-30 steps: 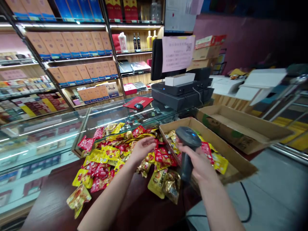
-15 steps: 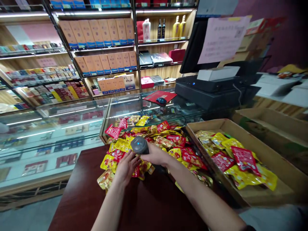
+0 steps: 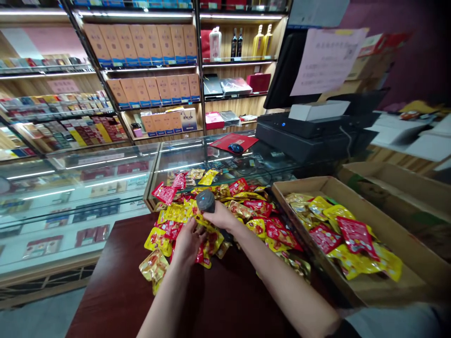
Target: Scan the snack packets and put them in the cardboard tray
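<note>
My right hand [image 3: 220, 216] is wrapped round a dark grey handheld scanner [image 3: 205, 201], its rounded head tilted up over a pile of snack packets. Just left of and below it, my left hand [image 3: 190, 237] rests on the pile, fingers bent among yellow and red packets [image 3: 172, 229]; whether it grips one is hidden. The packets spread over the dark red-brown table [image 3: 123, 277] and up against the glass counter [image 3: 176, 157]. A gold packet [image 3: 154, 267] lies at the near left edge of the pile.
An open cardboard box [image 3: 373, 209] holding red, yellow and gold packets stands on the right. Behind are a black cash drawer unit [image 3: 292, 136], a monitor [image 3: 283, 70] with a paper sheet, a red mat [image 3: 225, 141] with a mouse [image 3: 235, 148], and stocked shelves.
My right hand and the scanner have risen slightly, away from my left hand. My left hand has turned a little, its fingers now more bent into the packets.
</note>
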A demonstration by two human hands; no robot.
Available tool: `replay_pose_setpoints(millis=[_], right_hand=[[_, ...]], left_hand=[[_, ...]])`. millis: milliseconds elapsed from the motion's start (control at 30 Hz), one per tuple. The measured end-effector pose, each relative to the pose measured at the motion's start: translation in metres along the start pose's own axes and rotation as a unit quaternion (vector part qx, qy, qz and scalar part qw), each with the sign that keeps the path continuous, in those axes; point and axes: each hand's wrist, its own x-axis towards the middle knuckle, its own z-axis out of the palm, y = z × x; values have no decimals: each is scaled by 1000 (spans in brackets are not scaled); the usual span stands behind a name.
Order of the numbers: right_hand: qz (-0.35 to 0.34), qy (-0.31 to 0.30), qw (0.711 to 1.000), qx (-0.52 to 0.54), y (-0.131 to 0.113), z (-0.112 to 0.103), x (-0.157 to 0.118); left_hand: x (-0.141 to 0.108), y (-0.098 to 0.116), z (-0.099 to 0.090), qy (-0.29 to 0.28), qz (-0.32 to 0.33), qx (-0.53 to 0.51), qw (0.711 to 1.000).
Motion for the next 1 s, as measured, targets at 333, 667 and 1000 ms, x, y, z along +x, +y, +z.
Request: replay_pose_setpoints(millis=[333, 667, 1000], right_hand=[[19, -55, 989, 138, -18, -29, -57], [22, 54, 985, 161, -13, -69, -100], [55, 50, 994, 81, 15, -59, -116]], left_hand=[[-6, -9, 19, -57, 39, 118, 991], [49, 14, 67, -197, -20, 201, 959], [67, 19, 115, -182, -21, 275, 944]])
